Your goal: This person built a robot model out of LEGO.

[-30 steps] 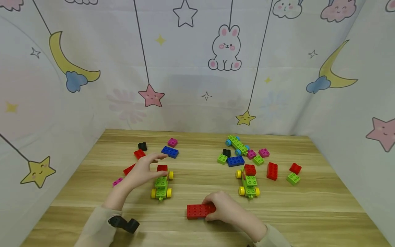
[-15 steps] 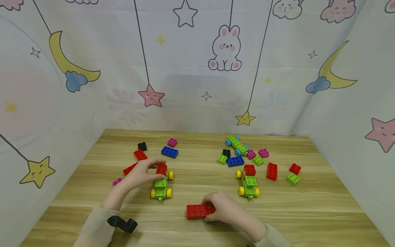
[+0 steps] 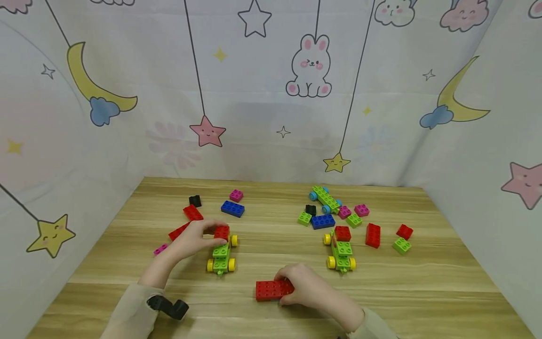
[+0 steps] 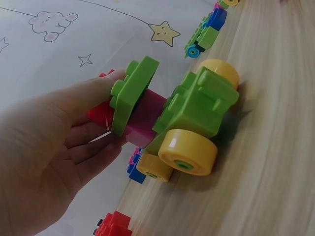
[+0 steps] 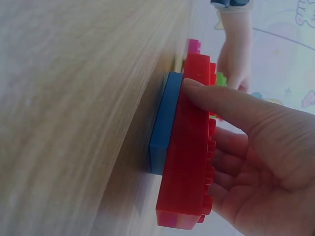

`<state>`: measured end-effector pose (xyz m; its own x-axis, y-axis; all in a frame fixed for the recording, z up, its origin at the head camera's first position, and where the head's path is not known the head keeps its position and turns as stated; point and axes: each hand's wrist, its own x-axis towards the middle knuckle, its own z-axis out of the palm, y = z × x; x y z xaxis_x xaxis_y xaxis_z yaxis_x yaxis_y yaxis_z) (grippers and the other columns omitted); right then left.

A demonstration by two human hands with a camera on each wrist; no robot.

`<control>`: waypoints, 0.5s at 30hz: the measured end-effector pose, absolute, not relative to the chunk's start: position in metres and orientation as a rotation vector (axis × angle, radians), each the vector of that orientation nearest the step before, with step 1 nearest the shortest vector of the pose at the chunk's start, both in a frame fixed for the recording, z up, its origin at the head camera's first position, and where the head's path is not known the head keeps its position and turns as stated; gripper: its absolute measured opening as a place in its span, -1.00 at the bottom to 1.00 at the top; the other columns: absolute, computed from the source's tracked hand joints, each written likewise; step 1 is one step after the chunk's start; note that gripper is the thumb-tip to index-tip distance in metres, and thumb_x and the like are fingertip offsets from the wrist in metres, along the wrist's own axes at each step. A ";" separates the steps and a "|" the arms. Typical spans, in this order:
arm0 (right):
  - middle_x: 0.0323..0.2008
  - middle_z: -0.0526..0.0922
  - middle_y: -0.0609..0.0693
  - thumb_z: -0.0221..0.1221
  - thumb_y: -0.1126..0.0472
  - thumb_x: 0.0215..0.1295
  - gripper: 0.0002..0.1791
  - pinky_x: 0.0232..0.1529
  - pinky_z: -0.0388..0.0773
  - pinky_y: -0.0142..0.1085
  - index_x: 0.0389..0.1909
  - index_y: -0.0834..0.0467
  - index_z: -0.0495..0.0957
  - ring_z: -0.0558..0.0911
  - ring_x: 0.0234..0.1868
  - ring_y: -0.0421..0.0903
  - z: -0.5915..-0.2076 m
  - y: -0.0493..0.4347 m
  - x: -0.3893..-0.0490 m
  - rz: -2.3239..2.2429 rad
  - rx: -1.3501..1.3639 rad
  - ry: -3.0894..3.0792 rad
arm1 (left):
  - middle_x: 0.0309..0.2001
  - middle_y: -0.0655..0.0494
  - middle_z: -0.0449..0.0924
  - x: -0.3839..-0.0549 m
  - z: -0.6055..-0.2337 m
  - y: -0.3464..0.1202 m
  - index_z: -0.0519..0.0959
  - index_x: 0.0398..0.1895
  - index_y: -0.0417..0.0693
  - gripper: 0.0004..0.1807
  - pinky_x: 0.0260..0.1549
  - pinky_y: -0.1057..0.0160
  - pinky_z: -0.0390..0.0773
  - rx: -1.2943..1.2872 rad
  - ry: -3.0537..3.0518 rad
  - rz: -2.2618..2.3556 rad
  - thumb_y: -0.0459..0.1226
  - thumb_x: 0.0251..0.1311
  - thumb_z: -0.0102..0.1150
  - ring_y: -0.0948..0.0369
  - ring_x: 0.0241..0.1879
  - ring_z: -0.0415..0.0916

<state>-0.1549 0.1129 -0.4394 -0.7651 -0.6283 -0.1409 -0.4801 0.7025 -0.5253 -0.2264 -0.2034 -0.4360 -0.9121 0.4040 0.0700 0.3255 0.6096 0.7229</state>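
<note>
steadying, two grips: left fingers (image 4: 98,160) pinch red block (image 3: 221,231) atop yellow-wheeled car (image 3: 220,264), best square; right fingers (image 5: 234,142) grip long red brick (image 5: 187,147), best level over blue piece (image 5: 167,118).

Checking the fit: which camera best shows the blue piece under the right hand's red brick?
The right wrist view: it shows the blue piece side-on, against the underside of the red brick that the right hand grips. The head view gives at most a thin sliver; the left wrist view does not show it.
</note>
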 end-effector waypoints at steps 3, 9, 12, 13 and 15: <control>-0.19 0.71 -0.14 0.50 0.15 -0.02 -0.62 -0.09 0.55 -0.39 -0.15 0.10 0.67 0.57 -0.18 -0.35 -0.440 0.113 -0.155 -0.679 -0.868 2.599 | -0.01 -0.03 0.67 -0.227 -0.436 -0.204 0.57 0.13 -0.16 -0.51 0.11 -0.13 0.52 0.626 2.724 1.192 -0.11 0.18 0.34 -0.04 0.05 0.57; -0.19 0.71 -0.13 0.49 0.15 -0.02 -0.62 -0.10 0.55 -0.40 -0.15 0.11 0.67 0.57 -0.18 -0.35 -0.440 0.113 -0.156 -0.692 -0.878 2.594 | -0.04 -0.01 0.68 -0.228 -0.437 -0.204 0.58 0.12 -0.15 -0.52 0.10 -0.12 0.53 0.628 2.735 1.181 -0.12 0.18 0.34 -0.02 0.02 0.59; -0.19 0.71 -0.13 0.49 0.15 -0.01 -0.63 -0.11 0.54 -0.41 -0.15 0.12 0.67 0.56 -0.19 -0.36 -0.440 0.113 -0.156 -0.695 -0.880 2.593 | -0.04 -0.02 0.68 -0.229 -0.437 -0.203 0.59 0.11 -0.17 -0.52 0.09 -0.12 0.53 0.638 2.739 1.183 -0.13 0.18 0.34 -0.02 0.02 0.59; -0.19 0.71 -0.13 0.49 0.15 -0.01 -0.63 -0.11 0.54 -0.41 -0.14 0.12 0.67 0.55 -0.19 -0.36 -0.439 0.114 -0.156 -0.697 -0.881 2.591 | -0.05 -0.03 0.68 -0.229 -0.437 -0.203 0.59 0.11 -0.18 -0.53 0.08 -0.12 0.54 0.643 2.740 1.187 -0.13 0.18 0.34 -0.03 0.01 0.60; -0.17 0.72 -0.12 0.48 0.15 0.00 -0.63 -0.10 0.54 -0.40 -0.13 0.13 0.67 0.57 -0.18 -0.34 -0.438 0.114 -0.157 -0.706 -0.885 2.590 | -0.06 -0.04 0.69 -0.229 -0.438 -0.203 0.59 0.10 -0.19 -0.53 0.07 -0.12 0.54 0.654 2.742 1.196 -0.14 0.18 0.34 -0.03 0.00 0.60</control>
